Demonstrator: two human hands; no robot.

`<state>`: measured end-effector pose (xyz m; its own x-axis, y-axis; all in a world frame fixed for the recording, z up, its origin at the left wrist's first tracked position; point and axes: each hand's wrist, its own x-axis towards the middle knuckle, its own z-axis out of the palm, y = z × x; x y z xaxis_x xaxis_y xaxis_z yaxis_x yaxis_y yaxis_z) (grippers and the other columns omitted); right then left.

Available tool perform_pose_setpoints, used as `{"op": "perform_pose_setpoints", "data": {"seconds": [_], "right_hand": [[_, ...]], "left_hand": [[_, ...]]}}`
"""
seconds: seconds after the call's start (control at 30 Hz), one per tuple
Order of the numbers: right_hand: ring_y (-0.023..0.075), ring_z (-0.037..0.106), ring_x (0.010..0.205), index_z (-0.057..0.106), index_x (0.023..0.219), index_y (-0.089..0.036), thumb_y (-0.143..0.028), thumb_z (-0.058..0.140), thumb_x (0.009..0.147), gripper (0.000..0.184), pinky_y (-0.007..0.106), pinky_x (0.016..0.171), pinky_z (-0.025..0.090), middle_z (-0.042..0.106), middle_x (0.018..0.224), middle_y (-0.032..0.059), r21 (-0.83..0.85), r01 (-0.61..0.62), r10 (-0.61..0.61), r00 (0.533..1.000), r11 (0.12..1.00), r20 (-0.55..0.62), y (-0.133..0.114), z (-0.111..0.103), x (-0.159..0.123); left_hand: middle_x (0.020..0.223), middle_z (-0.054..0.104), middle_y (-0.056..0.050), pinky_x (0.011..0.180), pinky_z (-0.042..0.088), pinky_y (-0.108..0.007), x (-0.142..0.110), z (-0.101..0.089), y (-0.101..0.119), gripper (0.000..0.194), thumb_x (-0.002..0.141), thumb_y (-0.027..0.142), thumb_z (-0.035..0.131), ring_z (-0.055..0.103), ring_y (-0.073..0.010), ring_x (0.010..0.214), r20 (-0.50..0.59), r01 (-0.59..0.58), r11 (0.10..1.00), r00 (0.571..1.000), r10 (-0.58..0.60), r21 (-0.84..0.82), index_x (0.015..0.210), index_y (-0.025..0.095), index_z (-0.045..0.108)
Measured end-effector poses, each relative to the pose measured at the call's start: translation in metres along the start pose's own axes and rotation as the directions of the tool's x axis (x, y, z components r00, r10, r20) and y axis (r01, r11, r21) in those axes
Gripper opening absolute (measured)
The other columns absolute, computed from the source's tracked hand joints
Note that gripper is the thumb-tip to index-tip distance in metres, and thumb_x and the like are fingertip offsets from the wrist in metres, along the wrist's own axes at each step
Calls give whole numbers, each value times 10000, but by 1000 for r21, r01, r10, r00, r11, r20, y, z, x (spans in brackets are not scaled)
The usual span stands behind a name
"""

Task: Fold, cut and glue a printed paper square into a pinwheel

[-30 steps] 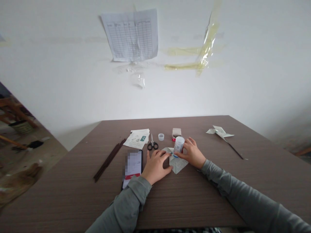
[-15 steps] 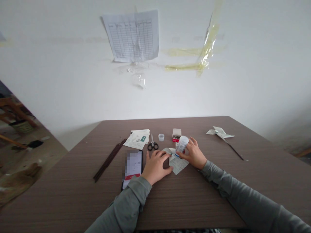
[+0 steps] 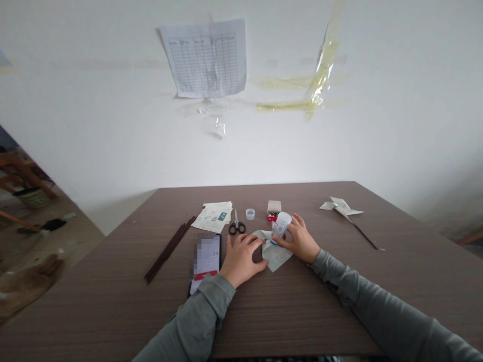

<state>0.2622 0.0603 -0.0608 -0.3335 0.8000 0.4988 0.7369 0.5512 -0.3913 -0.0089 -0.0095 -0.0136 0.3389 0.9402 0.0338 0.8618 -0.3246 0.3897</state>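
Note:
A piece of printed paper [image 3: 277, 256], partly folded, lies on the table between my hands. My left hand [image 3: 242, 259] rests at its left side with fingers spread; the fingertips and thumb touch or nearly touch the paper. In my right hand [image 3: 300, 240] is a white glue bottle [image 3: 281, 224], gripped low and tipped with its blue-edged mouth down at the paper. The contact between mouth and paper is partly hidden by the fingers. A small white cap [image 3: 250, 214] sits behind my left hand, beside black-handled scissors [image 3: 237, 228].
Behind the bottle stands a small red-and-white open box [image 3: 273, 210] of small metallic pieces. Left are printed sheets [image 3: 213, 216], dark thin sticks [image 3: 169, 250] and a phone [image 3: 206, 261]. A paper pinwheel [image 3: 341, 206] on a stick lies right. The wall [image 3: 241, 156] borders the table's back.
The glue bottle has tilted slightly and shifted a little left and down over the paper, with my right hand. My left hand stays in place.

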Motion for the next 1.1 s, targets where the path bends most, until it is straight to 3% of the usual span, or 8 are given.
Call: {"op": "perform_pose_setpoints", "data": {"seconds": [0.2, 0.57, 0.87, 0.97, 1.1], "right_hand": [[434, 859, 1254, 750, 854, -311, -460, 1019, 1048, 364, 869, 1453, 512, 889, 1010, 80, -2, 21, -21, 1000, 1000, -13, 1, 1, 1], [432, 873, 1272, 789, 899, -306, -415, 1020, 1046, 295, 853, 1473, 499, 902, 1023, 78, -33, 6, -6, 1000, 999, -7, 0, 0, 1], [438, 870, 1315, 821, 929, -313, -513, 1009, 1028, 292, 870, 1510, 453, 930, 1116, 100, 68, -11, 13, 1000, 998, -24, 9, 4, 1], [473, 881, 1346, 857, 927, -314, -603, 1011, 995, 335, 852, 1484, 508, 956, 1197, 134, 168, -45, 62, 994, 985, -95, 14, 3, 1], [492, 922, 1259, 934, 1034, -308, -841, 945, 986, 535, 793, 1319, 682, 979, 1192, 150, 398, -126, 206, 964, 909, -165, 17, -2, 0]], "left_hand": [[1786, 841, -103, 1572, 299, -953, 0, 1, 0, 595, 1062, 411, 1016, 641, -530, 1765, -12, -10, 1000, 1000, 10, -10, 1645, 383, 903], [1792, 840, -82, 1580, 298, -951, -1, -3, 3, 614, 1055, 395, 1047, 639, -527, 1783, -1, 13, 1000, 1000, -13, -3, 1652, 416, 909], [1815, 826, -88, 1583, 289, -934, 0, -2, 2, 602, 1071, 449, 1019, 625, -524, 1782, 9, 7, 1000, 1000, -7, 5, 1660, 415, 901], [1828, 814, -100, 1587, 259, -941, 0, -1, 1, 609, 1085, 450, 994, 610, -525, 1789, 14, 6, 1000, 1000, -6, -2, 1682, 403, 885], [1828, 815, -88, 1602, 257, -908, -1, 0, 1, 603, 1095, 431, 971, 607, -513, 1797, 8, 3, 1000, 1000, -3, -4, 1691, 407, 876]]}}
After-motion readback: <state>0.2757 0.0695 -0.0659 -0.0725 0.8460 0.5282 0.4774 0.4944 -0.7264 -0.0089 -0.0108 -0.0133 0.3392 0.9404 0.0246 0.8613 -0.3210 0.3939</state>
